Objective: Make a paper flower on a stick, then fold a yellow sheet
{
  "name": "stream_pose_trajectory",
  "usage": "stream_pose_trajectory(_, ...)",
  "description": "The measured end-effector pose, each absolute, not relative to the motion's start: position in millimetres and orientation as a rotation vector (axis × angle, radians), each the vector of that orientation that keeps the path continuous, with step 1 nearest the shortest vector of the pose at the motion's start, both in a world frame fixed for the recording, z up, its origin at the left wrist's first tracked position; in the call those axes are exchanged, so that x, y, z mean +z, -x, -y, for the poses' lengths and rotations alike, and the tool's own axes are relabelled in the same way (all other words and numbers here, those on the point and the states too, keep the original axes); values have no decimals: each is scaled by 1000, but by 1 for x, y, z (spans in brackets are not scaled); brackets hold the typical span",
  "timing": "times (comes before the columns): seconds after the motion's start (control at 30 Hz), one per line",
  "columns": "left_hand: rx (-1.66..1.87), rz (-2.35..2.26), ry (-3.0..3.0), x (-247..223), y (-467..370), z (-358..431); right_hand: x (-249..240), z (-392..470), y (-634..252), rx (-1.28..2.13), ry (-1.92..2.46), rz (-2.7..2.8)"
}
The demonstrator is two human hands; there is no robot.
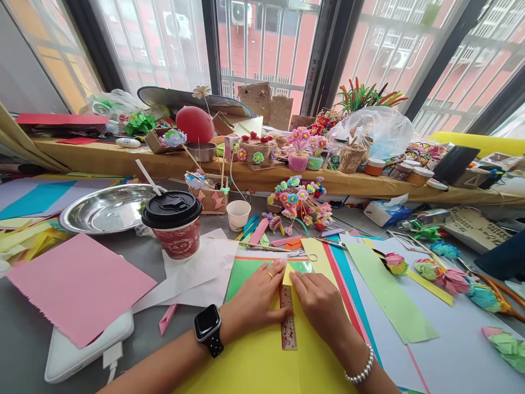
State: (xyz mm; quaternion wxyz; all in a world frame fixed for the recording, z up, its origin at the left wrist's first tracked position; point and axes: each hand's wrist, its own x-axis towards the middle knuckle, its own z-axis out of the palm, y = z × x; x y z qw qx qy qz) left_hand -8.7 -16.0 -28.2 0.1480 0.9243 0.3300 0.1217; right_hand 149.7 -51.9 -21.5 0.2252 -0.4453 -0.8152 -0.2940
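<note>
My left hand point(259, 291) presses a narrow patterned ruler point(289, 331) down on a sheet of yellow paper point(246, 364), its thumb across the ruler and its fingertips near the far end. My right hand point(320, 300) pinches a lifted yellow flap of paper point(289, 273) over the ruler's far end, close beside my left fingertips. Both hands nearly touch. Under the yellow sheet's far side lies a green sheet point(241, 275). A pair of scissors point(305, 255) rests just beyond my hands.
To the left stand a lidded red cup point(176, 238) with a straw, a steel bowl point(88, 210) and a pink sheet point(82, 287) on a white device. A small paper cup point(238, 214) is farther back. Coloured papers and paper flowers point(453, 280) cover the right; crafts line the sill.
</note>
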Motion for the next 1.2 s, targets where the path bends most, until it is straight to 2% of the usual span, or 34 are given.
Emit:
stream_pose_trajectory(0.23,397,-928,-2630,-28,9,16,-24,54,-150,-762,1236,2284)
stream_pose_trajectory(0.7,293,-965,-2621,-25,11,18,-24,35,-178,-92,1973,1794)
stream_pose_trajectory(0.83,295,-982,-2619,-26,11,18,-29,32,-183,78,1972,1711)
stream_pose_trajectory(1.2,332,-971,-2601,-28,10,17,-37,33,-187,211,1872,1625)
